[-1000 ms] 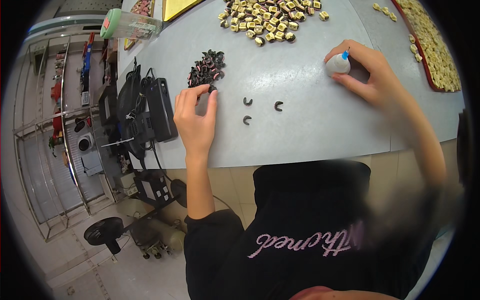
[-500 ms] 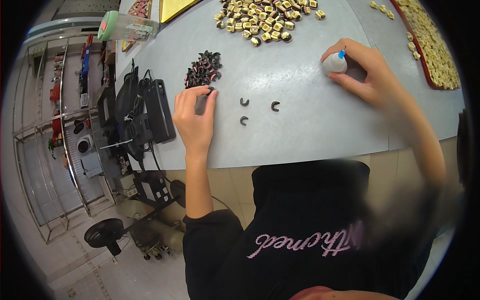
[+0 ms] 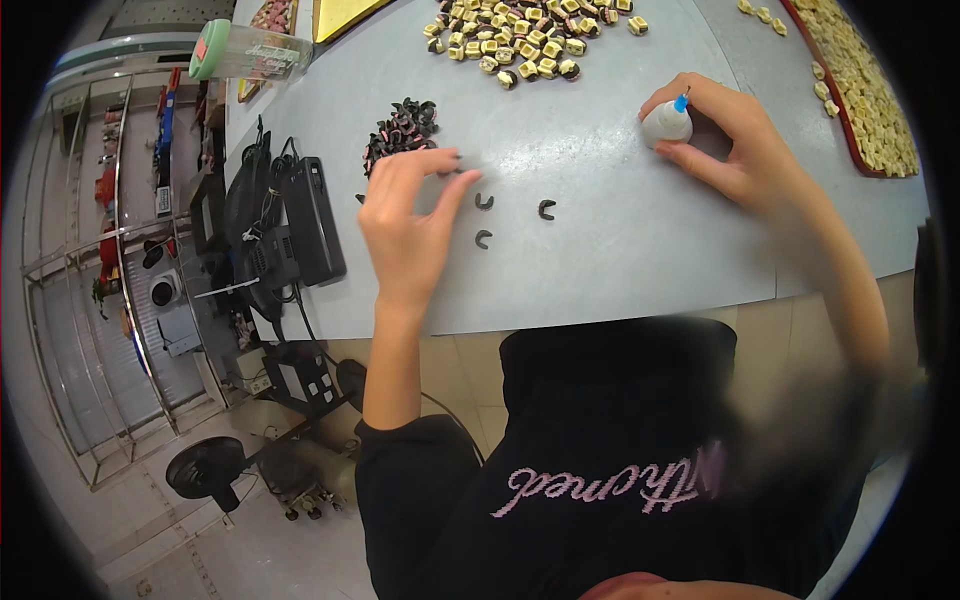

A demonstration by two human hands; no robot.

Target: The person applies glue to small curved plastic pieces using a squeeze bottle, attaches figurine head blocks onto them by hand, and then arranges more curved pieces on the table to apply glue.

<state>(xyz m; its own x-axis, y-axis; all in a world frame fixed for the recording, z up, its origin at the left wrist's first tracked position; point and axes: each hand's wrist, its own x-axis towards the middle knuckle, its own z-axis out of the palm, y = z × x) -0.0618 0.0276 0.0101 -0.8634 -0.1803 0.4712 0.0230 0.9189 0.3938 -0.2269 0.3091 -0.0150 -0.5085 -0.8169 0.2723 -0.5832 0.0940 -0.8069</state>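
My right hand [image 3: 722,140] is wrapped round a small white squeeze bottle [image 3: 665,124] with a blue needle tip, held above the grey table. Thumb and forefinger of my left hand [image 3: 408,225] are pinched on a small black curved piece [image 3: 459,168], partly blurred by motion. Just behind that hand lies a heap of black curved pieces [image 3: 402,128], some showing pink. To its right, three loose black C-shaped pieces lie apart on the table: an upper left one [image 3: 484,202], a lower one [image 3: 483,240] and a right one [image 3: 547,210].
A pile of cream-and-dark little blocks [image 3: 525,40] spreads at the back. A red-rimmed tray [image 3: 850,140] full of cream pieces stands at the right. On the left are a clear jar with a green lid [image 3: 255,52], a black power box [image 3: 315,220] and cables. A yellow tray [image 3: 345,15] sits behind.
My left hand has moved right, away from the heap of black pieces, with a small black piece at its fingertips. My right hand and the bottle have hardly moved.
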